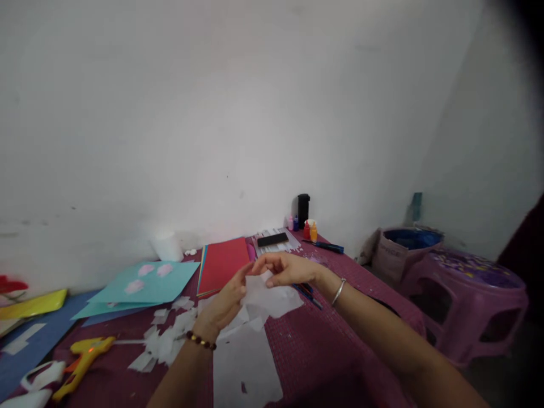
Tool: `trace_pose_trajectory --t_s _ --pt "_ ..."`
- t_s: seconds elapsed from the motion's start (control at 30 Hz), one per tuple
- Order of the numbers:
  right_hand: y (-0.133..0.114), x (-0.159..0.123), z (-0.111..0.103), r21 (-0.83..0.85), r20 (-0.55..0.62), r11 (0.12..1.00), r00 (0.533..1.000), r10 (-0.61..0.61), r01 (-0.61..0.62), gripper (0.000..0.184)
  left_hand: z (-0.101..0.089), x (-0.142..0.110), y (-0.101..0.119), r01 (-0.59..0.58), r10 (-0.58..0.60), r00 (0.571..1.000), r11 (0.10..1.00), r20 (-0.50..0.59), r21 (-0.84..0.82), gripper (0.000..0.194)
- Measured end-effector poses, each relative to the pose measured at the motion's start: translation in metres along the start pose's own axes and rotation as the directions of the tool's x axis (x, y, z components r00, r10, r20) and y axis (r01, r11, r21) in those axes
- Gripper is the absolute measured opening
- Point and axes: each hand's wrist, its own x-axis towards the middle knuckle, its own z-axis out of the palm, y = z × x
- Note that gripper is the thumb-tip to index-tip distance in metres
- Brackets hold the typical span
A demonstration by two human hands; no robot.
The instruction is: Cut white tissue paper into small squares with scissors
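White, thin-looking paper is lying directly beneath the two hands, spreading between five and seven o'clock of where their fingertips are meeting. The left hand is reaching in from seven o'clock, its index finger pointing at the other hand. The right hand is arching in from four o'clock, with thumb and fingers curving around a gap. Something whitish is showing in that gap, but whether either hand's fingers are gripping a piece or only hovering over the sheet, I cannot tell.

Handling well here is probably a matter of keeping both pinches small and close together, so that the fingers are controlling a short edge and the paper is not creasing or ripping astray. Resting the wrists lightly would be steadying the work. The glue gun, far out at eight o'clock, is showing a small glowing light, so sleeves and scraps are best staying away from its nozzle.

The paper is looking matt and slightly rumpled, with uneven edges. At six o'clock a longer white sheet is running toward the person across the maroon worktop, bearing a small dark mark. At eight o'clock loose white scraps are heaping up, roughly squarish and overlapping.
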Motion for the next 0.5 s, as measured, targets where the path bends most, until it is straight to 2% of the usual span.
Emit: trace_pose_trajectory --t_s 0.07,0.13,0.2,0.27,0.33,0.5 --pt "0.001 0.003 -0.001 0.049 -0.015 0.999 1.0 0.01 -0.009 0.039 0.004 -0.003 0.001 0.069 -0.07 0.997 0.996 -0.014 -0.058 0.06" --pt "0.008 0.003 -0.004 0.068 -0.047 0.997 0.998 0.041 -0.038 0.043 0.004 -0.013 0.007 0.087 -0.09 0.993 0.995 -0.079 -0.041 0.04" --pt "0.016 0.001 -0.005 0.073 -0.052 0.992 0.993 0.105 -0.101 0.048 0.003 -0.025 0.015 0.112 -0.115 0.983 0.993 -0.144 -0.028 0.029" --pt "0.025 -0.004 -0.002 0.057 -0.034 0.979 0.979 0.199 -0.196 0.045 0.001 -0.038 0.026 0.132 -0.124 0.965 0.991 -0.231 0.02 0.027" --pt "0.034 -0.01 0.003 0.047 -0.033 0.962 0.962 0.27 -0.268 0.035 -0.003 -0.048 0.033 0.145 -0.102 0.943 0.983 -0.318 0.115 0.029" --pt "0.059 -0.015 0.025 0.157 -0.168 0.951 0.941 0.292 -0.267 0.016 -0.02 -0.065 0.033 0.198 -0.041 0.923 0.903 -0.383 0.381 0.031"
